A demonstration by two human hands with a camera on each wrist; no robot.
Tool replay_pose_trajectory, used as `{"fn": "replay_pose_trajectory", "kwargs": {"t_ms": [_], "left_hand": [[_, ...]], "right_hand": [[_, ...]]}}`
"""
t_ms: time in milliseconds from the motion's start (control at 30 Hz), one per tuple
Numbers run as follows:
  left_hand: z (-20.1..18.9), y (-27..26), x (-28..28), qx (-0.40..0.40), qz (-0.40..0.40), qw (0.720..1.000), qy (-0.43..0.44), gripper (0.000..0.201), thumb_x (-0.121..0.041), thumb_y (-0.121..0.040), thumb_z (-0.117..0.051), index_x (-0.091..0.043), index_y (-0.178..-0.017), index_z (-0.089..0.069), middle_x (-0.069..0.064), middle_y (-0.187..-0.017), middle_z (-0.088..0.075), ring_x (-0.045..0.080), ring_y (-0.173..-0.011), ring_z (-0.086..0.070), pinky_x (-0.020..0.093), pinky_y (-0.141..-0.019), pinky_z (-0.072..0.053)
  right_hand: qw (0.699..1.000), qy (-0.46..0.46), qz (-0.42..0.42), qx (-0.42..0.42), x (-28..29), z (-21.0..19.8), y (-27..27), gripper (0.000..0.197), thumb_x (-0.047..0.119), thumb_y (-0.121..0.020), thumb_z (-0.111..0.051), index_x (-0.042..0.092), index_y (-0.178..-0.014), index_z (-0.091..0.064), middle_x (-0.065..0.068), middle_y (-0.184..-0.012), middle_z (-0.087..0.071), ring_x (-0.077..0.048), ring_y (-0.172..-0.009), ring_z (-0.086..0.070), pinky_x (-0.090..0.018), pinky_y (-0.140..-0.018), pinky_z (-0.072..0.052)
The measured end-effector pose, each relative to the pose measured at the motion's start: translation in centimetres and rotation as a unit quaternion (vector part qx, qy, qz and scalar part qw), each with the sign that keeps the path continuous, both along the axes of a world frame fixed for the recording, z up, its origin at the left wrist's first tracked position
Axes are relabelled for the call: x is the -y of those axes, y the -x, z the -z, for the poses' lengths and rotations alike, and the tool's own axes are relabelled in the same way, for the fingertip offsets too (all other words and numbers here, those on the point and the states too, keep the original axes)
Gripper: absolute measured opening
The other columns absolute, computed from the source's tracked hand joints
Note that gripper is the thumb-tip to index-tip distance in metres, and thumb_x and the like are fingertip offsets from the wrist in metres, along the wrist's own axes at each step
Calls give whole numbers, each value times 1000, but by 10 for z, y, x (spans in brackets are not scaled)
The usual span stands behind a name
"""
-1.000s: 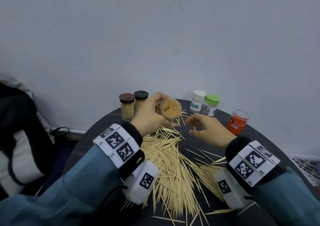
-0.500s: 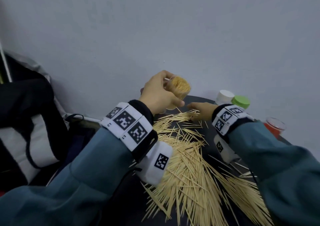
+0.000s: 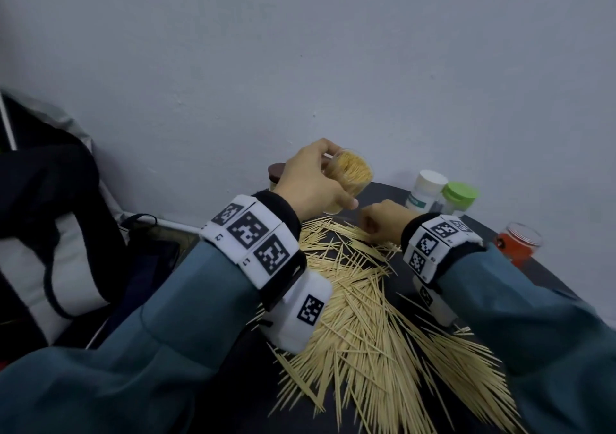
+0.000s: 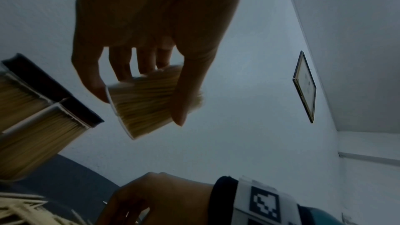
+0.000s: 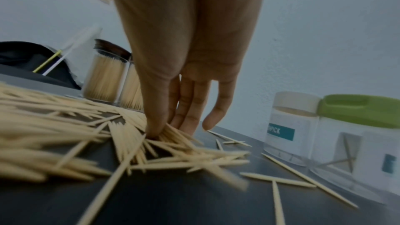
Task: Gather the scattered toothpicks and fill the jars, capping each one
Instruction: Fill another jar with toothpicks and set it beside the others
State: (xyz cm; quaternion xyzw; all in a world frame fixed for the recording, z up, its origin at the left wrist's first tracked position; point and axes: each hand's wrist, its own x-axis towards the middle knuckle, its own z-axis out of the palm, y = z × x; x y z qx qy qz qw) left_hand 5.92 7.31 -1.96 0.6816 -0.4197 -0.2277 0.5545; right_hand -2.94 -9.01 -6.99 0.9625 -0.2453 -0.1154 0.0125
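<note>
My left hand [image 3: 337, 182] grips an uncapped clear jar [image 3: 351, 173] packed with toothpicks and holds it tilted above the far edge of the table. In the left wrist view the thumb and fingers [image 4: 180, 102] wrap that jar [image 4: 145, 109]. Just below it, my right hand [image 3: 373, 230] is down on the far end of the loose toothpick pile [image 3: 366, 327]. In the right wrist view its thumb [image 5: 154, 126] and fingers pinch a small bunch of toothpicks [image 5: 167, 130] against the dark tabletop.
Two dark-capped full jars [image 5: 106, 78] stand at the back left, partly hidden by my left hand. A white-capped jar [image 3: 428, 188], a green-capped jar [image 3: 458, 197] and a red jar [image 3: 518, 243] stand at the back right. A black bag [image 3: 50, 217] lies left of the round table [image 3: 550, 277].
My left hand has lifted the filled jar higher. My right hand has gone from hovering with loose fingers down onto the pile, and its fingers have closed on toothpicks.
</note>
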Motion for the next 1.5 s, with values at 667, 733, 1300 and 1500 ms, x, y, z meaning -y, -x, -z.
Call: {"fn": "replay_pose_trajectory", "kwargs": {"t_ms": [667, 733, 1300, 1500], "left_hand": [[14, 25, -2, 49, 54, 996, -60, 65, -4, -61, -84, -15, -116, -51, 0, -105, -58, 17, -102, -55, 30, -87, -48], [17, 31, -3, 57, 72, 993, -75, 67, -6, -63, -84, -13, -120, -50, -3, -101, -56, 15, -99, -54, 26, -82, -46], [27, 45, -2, 72, 116, 985, -104, 65, -22, -59, -88, -15, -114, -54, -2, -110, -65, 13, -103, -60, 31, -93, -49], [27, 46, -1, 86, 129, 981, -118, 69, -24, -57, -89, -15, -115, -54, 2, -114, -63, 18, -104, -60, 37, -95, -47]], "right_hand": [[882, -235, 161, 375, -32, -37, 79, 24, 6, -79, -71, -5, -98, -61, -14, -76, -69, -7, -53, -64, -14, -50, -51], [811, -294, 162, 480, -42, -45, 89, 15, 0, -79, -69, -5, -91, -62, -9, -67, -69, -4, -50, -64, -14, -50, -52], [796, -250, 71, 547, -88, -37, 82, 11, 21, -80, -70, 22, -89, -64, 7, -89, -72, 0, -87, -66, -16, -79, -51], [791, -323, 78, 514, -85, -37, 82, 31, 25, -100, -34, 17, -119, -56, 6, -121, -61, -1, -116, -51, -6, -92, -37]]}}
